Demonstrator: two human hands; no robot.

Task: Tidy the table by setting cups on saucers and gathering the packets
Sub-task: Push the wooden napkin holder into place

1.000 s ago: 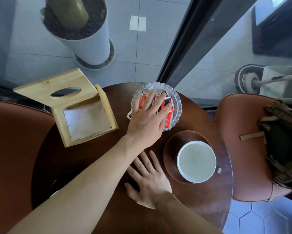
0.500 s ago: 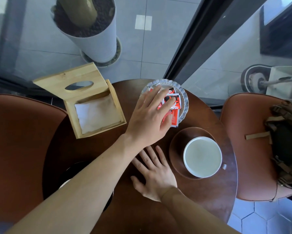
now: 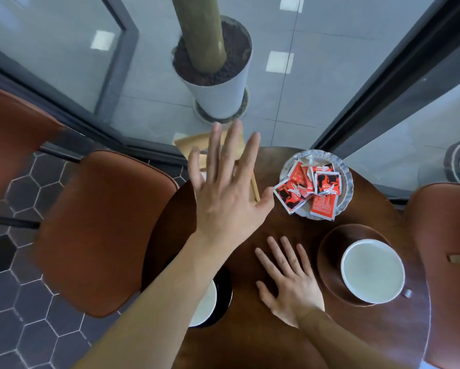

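A round dark wooden table [image 3: 290, 230] is flanked by two brown leather-upholstered chairs [image 3: 101, 235], one on each side. Beyond it, large glass panes [image 3: 64, 57] are held in dark metal frames [image 3: 399, 73]. Outside, a white cylindrical planter [image 3: 221, 99] is set on pale grey tiles [image 3: 316, 35]. Inside, dark hexagonal floor tiles [image 3: 13, 302] are laid.

Bare tabletop [image 3: 263, 225] left of glass dish [image 3: 347, 193] passable; white cup [image 3: 372, 270] on saucer [image 3: 330, 251] blocks below dish; wooden box [image 3: 194, 142] further left.
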